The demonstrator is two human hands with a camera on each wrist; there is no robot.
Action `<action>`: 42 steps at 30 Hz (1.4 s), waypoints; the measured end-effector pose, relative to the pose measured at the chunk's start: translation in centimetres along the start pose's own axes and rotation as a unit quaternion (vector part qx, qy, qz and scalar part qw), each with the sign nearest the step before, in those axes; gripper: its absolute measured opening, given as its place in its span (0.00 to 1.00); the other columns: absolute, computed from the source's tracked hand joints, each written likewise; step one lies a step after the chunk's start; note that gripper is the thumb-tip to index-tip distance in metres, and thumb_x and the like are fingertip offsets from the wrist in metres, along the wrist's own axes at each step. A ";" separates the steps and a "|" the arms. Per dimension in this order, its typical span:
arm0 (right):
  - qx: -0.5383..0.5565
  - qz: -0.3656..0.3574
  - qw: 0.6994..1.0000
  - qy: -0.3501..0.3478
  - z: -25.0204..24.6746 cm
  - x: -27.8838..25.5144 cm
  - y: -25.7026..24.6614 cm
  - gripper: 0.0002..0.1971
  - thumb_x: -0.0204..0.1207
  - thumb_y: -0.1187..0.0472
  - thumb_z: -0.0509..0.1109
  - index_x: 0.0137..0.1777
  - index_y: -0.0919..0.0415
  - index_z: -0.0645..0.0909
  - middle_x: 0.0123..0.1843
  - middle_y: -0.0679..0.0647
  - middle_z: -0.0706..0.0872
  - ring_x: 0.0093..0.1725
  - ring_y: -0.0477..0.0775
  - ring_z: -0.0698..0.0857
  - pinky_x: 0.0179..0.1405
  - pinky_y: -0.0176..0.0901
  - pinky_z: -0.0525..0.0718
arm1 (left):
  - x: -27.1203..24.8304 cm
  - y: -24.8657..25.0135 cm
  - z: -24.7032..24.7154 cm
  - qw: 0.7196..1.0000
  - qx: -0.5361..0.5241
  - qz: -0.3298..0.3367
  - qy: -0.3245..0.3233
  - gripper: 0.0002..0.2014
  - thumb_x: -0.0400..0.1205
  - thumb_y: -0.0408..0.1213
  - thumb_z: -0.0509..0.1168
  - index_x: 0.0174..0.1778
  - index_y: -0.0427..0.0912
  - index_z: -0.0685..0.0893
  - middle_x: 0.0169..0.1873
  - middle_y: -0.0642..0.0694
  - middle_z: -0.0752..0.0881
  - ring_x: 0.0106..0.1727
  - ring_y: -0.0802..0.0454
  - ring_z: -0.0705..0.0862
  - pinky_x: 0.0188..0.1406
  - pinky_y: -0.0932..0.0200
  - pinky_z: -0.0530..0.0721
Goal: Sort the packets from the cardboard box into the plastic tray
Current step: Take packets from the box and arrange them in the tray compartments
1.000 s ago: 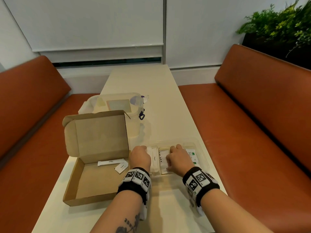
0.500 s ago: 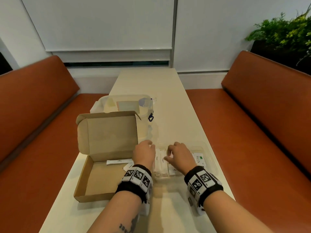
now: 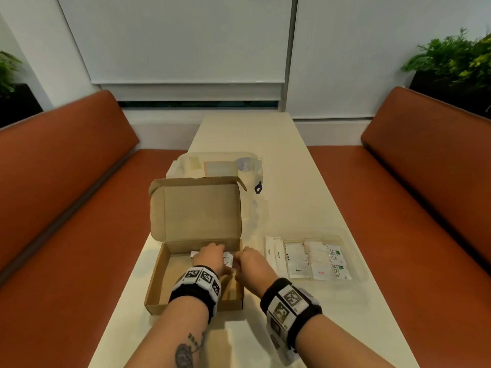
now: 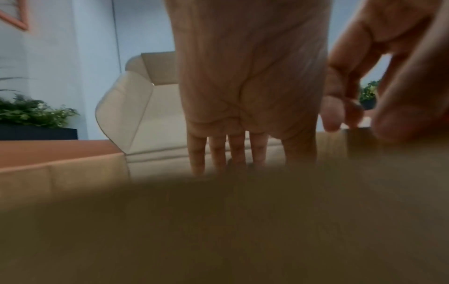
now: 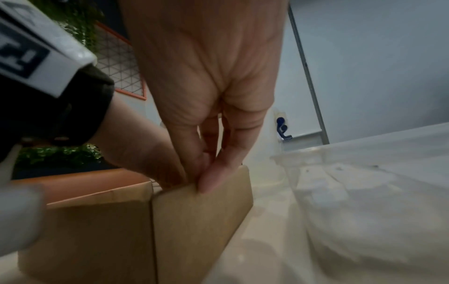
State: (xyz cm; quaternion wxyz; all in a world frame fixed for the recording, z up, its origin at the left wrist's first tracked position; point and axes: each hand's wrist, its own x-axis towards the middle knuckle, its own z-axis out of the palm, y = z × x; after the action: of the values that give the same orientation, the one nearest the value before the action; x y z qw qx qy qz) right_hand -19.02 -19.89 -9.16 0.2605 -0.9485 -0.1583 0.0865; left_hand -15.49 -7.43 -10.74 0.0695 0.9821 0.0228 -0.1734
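The open cardboard box [image 3: 159, 274] sits at the table's left with its lid upright. My left hand [image 3: 212, 257] reaches into its far right corner with straight fingers [image 4: 218, 153], resting on white packets [image 3: 228, 260] that it mostly hides. My right hand [image 3: 248, 262] is beside it and pinches the top edge of the box's right wall [image 5: 199, 221] between thumb and fingers [image 5: 209, 178]. To the right, the clear plastic tray [image 3: 345, 243] holds several packets [image 3: 297, 258] in rows, with green-marked Stevia ones [image 3: 336, 261] at its right end.
A clear lidded plastic container [image 3: 220, 166] with a blue clip [image 3: 258, 187] stands right behind the box lid. The narrow cream table [image 3: 279, 155] runs away from me between two orange benches [image 3: 79, 208]. Potted plants [image 3: 451, 57] stand behind the benches.
Both hands have left the tray and moved left to the cardboard box. The left hand now reaches inside it and the right one is at its right wall. The tray's packets are uncovered.
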 end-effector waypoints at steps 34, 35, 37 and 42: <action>0.324 0.060 0.922 0.203 -7.1 0.0 4.0 0.05 0.78 0.60 0.68 0.42 0.57 0.85 0.37 0.49 0.86 0.33 0.49 0.85 0.37 0.35 0.85 | -3.0 6.1 -8.5 0.947 -0.290 0.046 0.130 0.07 0.72 0.34 0.77 0.40 0.44 0.85 0.35 0.51 0.84 0.39 0.54 0.82 0.38 0.61 0.79; 0.338 0.057 0.917 0.204 -7.6 0.0 4.3 0.06 0.78 0.61 0.67 0.43 0.58 0.85 0.38 0.50 0.87 0.36 0.51 0.85 0.39 0.37 0.86 | -3.1 6.8 -8.6 0.945 -0.296 0.066 0.124 0.07 0.72 0.34 0.77 0.40 0.43 0.85 0.33 0.53 0.83 0.37 0.56 0.81 0.33 0.64 0.76; 0.327 0.053 0.922 0.202 -8.6 -0.1 5.0 0.06 0.77 0.64 0.67 0.47 0.58 0.86 0.41 0.52 0.88 0.40 0.53 0.85 0.46 0.44 0.85 | -3.1 8.2 -8.4 0.943 -0.298 0.097 0.116 0.06 0.72 0.34 0.77 0.41 0.42 0.86 0.31 0.54 0.82 0.35 0.58 0.80 0.30 0.69 0.73; 0.333 0.070 0.920 0.193 -9.7 -1.6 8.6 0.05 0.74 0.66 0.71 0.48 0.59 0.87 0.37 0.50 0.86 0.38 0.45 0.83 0.40 0.34 0.80 | -2.4 11.0 -6.3 0.930 -0.334 0.128 0.081 0.05 0.73 0.35 0.76 0.40 0.42 0.86 0.31 0.51 0.83 0.37 0.54 0.81 0.32 0.67 0.74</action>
State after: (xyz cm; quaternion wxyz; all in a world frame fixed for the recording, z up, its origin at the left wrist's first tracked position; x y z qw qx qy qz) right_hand -15.93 -32.00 -5.27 0.5800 -0.8140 0.0000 -0.0319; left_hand -14.89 -17.44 -2.61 0.4127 0.9076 -0.0411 -0.0649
